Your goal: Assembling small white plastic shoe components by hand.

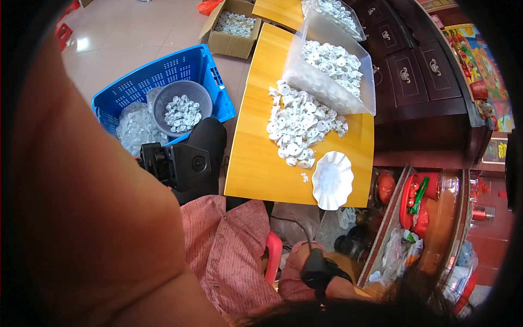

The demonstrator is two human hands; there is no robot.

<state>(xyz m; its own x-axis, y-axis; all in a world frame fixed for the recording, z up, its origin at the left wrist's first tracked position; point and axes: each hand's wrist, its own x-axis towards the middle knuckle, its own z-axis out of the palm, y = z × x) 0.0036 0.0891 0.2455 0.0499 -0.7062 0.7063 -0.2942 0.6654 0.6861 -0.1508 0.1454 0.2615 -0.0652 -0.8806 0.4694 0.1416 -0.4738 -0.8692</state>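
Observation:
Bare skin of my left hand or arm fills the left side, very close; its fingers do not show. Beside its edge is a black camera device. At the lower right, near my lap, a black device with a strap sits by my right wrist; the right hand's fingers cannot be made out. On the yellow table ahead lies a heap of small white plastic parts. A clear plastic bin holding more of them is tipped toward the heap. Nearer stands a white fluted dish with tiny clear or whitish pieces inside.
Left of the table, a blue crate holds clear plastic pieces and a grey basket of white parts. Farther off is a cardboard box with similar parts. Dark drawers line the right side, above a cluttered shelf. A red chair edge shows.

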